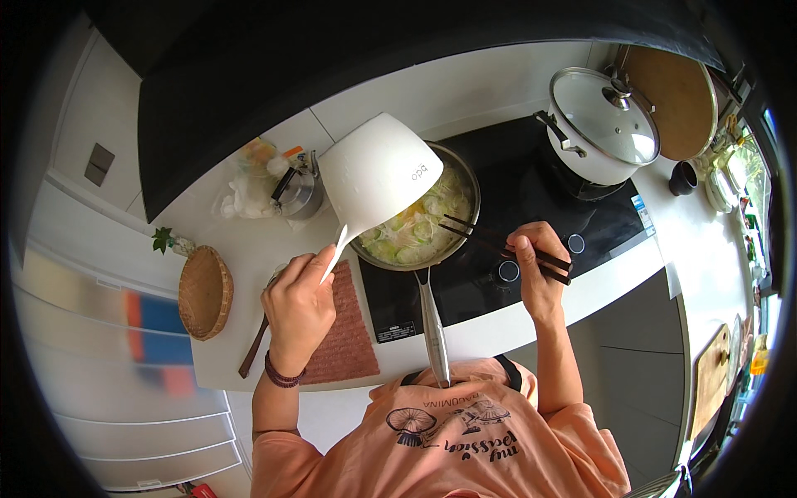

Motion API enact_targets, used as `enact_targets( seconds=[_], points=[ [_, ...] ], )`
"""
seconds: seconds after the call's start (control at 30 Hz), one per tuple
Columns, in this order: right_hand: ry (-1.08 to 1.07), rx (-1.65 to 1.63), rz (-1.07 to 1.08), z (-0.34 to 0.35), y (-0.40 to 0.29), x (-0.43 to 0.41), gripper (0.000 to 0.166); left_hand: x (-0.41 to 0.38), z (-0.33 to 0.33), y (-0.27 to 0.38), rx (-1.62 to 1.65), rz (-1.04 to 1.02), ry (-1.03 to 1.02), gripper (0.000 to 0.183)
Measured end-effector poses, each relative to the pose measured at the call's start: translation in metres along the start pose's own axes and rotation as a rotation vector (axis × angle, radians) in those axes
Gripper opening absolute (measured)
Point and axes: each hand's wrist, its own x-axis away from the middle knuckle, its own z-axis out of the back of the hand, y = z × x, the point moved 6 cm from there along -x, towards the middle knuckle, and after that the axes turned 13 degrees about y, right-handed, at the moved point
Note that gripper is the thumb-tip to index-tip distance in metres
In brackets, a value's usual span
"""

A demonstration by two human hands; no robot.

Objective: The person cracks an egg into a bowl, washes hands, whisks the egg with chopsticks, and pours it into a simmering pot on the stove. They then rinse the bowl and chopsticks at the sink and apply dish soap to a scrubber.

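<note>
My left hand (301, 305) grips the handle of a white saucepan (380, 171), which is tipped over a frying pan (473, 205). Inside the frying pan lies a pale mix of noodles and green vegetable slices (414, 227), with some yellow in it. The tilted saucepan hides the pan's upper left part and its own inside. A pair of dark chopsticks (479, 235) is held in my right hand (537, 267), their tips over the right side of the food. The frying pan's metal handle (434, 330) points toward my body.
A white pot with a glass lid (598, 131) stands at the back right of the black cooktop (498, 155). Left are a metal kettle (299, 193), a woven basket (205, 292) and a reddish-brown mat (342, 336). A range hood (373, 56) overhangs the back.
</note>
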Motion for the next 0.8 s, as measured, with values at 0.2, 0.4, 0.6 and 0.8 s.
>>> enact_targets(
  seconds=[0.2, 0.4, 0.6, 0.8],
  points=[
    [-0.061, 0.045, 0.165, -0.006, -0.021, -0.002, 0.012, -0.006, -0.004, -0.025, 0.226, 0.254, -0.091, 0.034],
    [-0.112, -0.088, 0.391, -0.04, -0.046, -0.017, 0.005, -0.003, -0.013, -0.062, 0.478, 0.516, -0.133, 0.033],
    [-0.097, -0.236, 0.523, -0.102, -0.059, -0.031, 0.007, -0.008, -0.012, -0.061, 0.626, 0.679, -0.186, 0.035],
    [-0.113, -0.06, 0.389, -0.119, -0.05, -0.025, 0.01, -0.008, -0.009, -0.06, 0.706, 0.751, -0.189, 0.035]
  ],
)
